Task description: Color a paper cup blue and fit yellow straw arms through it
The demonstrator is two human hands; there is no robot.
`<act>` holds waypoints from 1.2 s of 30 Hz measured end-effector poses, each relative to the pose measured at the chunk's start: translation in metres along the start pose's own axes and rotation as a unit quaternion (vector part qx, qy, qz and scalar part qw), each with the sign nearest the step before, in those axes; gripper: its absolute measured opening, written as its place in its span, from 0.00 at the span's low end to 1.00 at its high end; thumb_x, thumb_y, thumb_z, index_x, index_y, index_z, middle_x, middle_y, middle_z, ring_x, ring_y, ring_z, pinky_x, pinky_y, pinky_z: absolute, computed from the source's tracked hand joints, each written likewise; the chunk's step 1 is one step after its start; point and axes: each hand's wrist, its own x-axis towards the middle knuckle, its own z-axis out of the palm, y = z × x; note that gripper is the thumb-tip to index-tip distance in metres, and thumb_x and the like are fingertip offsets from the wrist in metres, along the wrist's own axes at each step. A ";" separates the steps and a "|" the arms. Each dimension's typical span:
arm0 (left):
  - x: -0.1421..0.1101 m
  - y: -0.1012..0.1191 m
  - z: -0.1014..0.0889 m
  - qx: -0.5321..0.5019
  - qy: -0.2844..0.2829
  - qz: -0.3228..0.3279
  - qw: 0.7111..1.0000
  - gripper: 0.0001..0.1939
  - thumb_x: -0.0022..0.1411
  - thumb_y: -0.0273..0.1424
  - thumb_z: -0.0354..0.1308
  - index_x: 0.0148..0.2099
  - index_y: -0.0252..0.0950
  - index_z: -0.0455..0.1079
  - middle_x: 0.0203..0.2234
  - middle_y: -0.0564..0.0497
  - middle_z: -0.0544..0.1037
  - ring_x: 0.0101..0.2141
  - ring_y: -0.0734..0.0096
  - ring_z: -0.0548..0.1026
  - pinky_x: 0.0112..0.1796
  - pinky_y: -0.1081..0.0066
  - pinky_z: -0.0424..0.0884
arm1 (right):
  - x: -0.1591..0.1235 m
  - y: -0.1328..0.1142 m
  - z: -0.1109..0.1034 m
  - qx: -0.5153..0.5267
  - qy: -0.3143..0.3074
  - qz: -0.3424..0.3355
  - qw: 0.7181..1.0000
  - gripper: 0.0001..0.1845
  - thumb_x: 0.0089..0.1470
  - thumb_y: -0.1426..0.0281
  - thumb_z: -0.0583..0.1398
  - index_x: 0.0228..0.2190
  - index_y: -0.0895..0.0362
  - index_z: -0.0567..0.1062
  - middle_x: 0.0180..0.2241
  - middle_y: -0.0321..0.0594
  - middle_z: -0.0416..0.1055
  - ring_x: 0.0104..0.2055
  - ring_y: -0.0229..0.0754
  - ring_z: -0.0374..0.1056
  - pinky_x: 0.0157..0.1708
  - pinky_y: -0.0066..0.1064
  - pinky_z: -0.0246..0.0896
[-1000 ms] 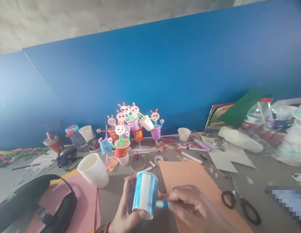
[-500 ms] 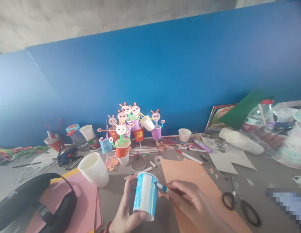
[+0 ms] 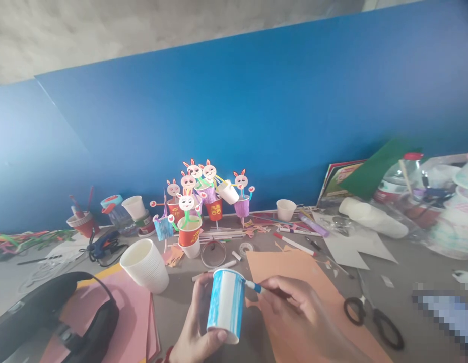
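A paper cup (image 3: 226, 307), white with blue marker strokes down both sides and a bare white band in the middle, is held tilted over the desk. My left hand (image 3: 198, 320) is closed around its left side, thumb across the lower end. My right hand (image 3: 294, 305) pinches a blue-and-white marker pen (image 3: 253, 287), its tip at the cup's upper right edge. Behind the cup lies a capless-looking white pen (image 3: 214, 270). Bunny-faced cup figures (image 3: 187, 202) stand farther back, one with a blue-coloured cup (image 3: 163, 228).
A stack of white paper cups (image 3: 145, 267) stands left, beside pink paper (image 3: 131, 312) and a black headset-like object (image 3: 86, 322). Orange paper (image 3: 290, 282) lies under my right hand. Scissors (image 3: 373, 315) are at right, and a blue panel (image 3: 218, 101) rises behind.
The marker tip has shifted slightly up and right to the cup's edge, with my right hand. The cup and my left hand stay almost in place; the view has turned slightly.
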 end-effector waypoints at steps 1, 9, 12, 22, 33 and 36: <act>0.001 -0.001 -0.001 0.005 -0.005 0.006 1.000 0.39 0.50 0.51 0.70 0.59 0.46 0.60 0.52 0.42 0.71 0.50 0.48 0.74 0.47 0.59 0.71 | 0.001 0.000 0.000 0.001 -0.003 0.011 1.000 0.23 0.64 0.51 0.55 0.35 0.57 0.78 0.34 0.44 0.79 0.37 0.47 0.75 0.36 0.31 0.69; 0.002 -0.007 -0.005 0.005 -0.015 0.028 0.999 0.37 0.53 0.49 0.69 0.60 0.47 0.59 0.53 0.42 0.72 0.50 0.48 0.75 0.47 0.59 0.72 | 0.000 -0.013 0.003 -0.071 0.000 0.009 0.997 0.24 0.64 0.51 0.54 0.32 0.56 0.77 0.29 0.42 0.76 0.34 0.45 0.73 0.31 0.28 0.66; -0.001 -0.003 -0.003 -0.004 0.023 -0.009 1.000 0.40 0.49 0.49 0.72 0.59 0.45 0.60 0.54 0.41 0.72 0.52 0.45 0.73 0.49 0.56 0.71 | -0.003 -0.016 0.004 -0.133 -0.032 -0.057 0.989 0.22 0.64 0.56 0.54 0.29 0.56 0.78 0.24 0.38 0.71 0.26 0.39 0.66 0.25 0.26 0.60; 0.002 -0.003 -0.003 -0.013 -0.026 0.017 0.999 0.36 0.53 0.47 0.70 0.59 0.48 0.58 0.49 0.44 0.75 0.46 0.50 0.77 0.45 0.58 0.73 | -0.008 -0.016 -0.002 -0.159 -0.017 -0.124 0.979 0.18 0.65 0.61 0.55 0.32 0.55 0.80 0.21 0.35 0.67 0.22 0.36 0.61 0.23 0.25 0.56; 0.000 -0.003 -0.002 -0.008 0.025 -0.011 1.000 0.41 0.49 0.50 0.72 0.59 0.45 0.58 0.48 0.43 0.75 0.47 0.48 0.76 0.44 0.58 0.73 | -0.009 -0.012 0.004 -0.227 -0.033 -0.180 0.957 0.11 0.60 0.68 0.59 0.28 0.53 0.79 0.21 0.35 0.70 0.24 0.38 0.66 0.28 0.25 0.63; 0.001 0.000 0.000 -0.022 -0.004 0.004 1.000 0.39 0.51 0.49 0.71 0.59 0.47 0.58 0.48 0.44 0.76 0.47 0.48 0.77 0.44 0.58 0.73 | -0.010 -0.013 0.002 -0.193 -0.032 -0.163 0.967 0.11 0.61 0.68 0.58 0.30 0.54 0.80 0.21 0.35 0.68 0.23 0.37 0.66 0.27 0.25 0.63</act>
